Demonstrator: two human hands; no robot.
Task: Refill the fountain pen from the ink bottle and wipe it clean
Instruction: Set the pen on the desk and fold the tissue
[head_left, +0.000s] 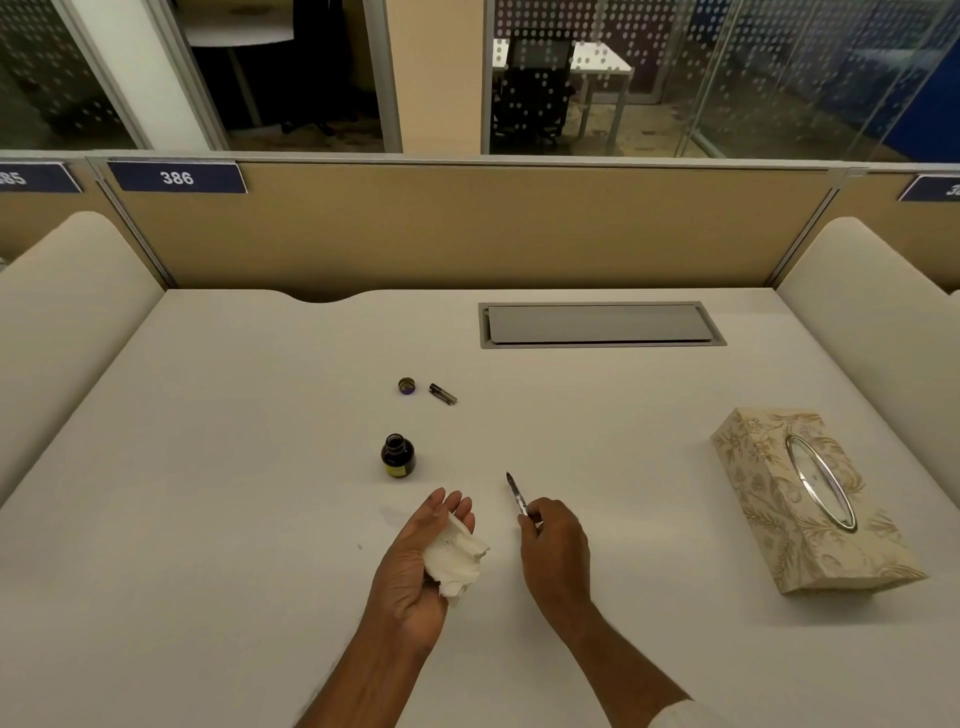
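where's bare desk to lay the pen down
Bare desk lies between the right hand holding the pen and the tissue box. The left side beyond the ink bottle is bare too. Crowded: bottle, cap, pen barrel.

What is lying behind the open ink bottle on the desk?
Behind the ink bottle, farther from the person, lie its round cap and a short dark pen part, side by side and apart. Nothing covers them; the bottle's ink level cannot be seen.
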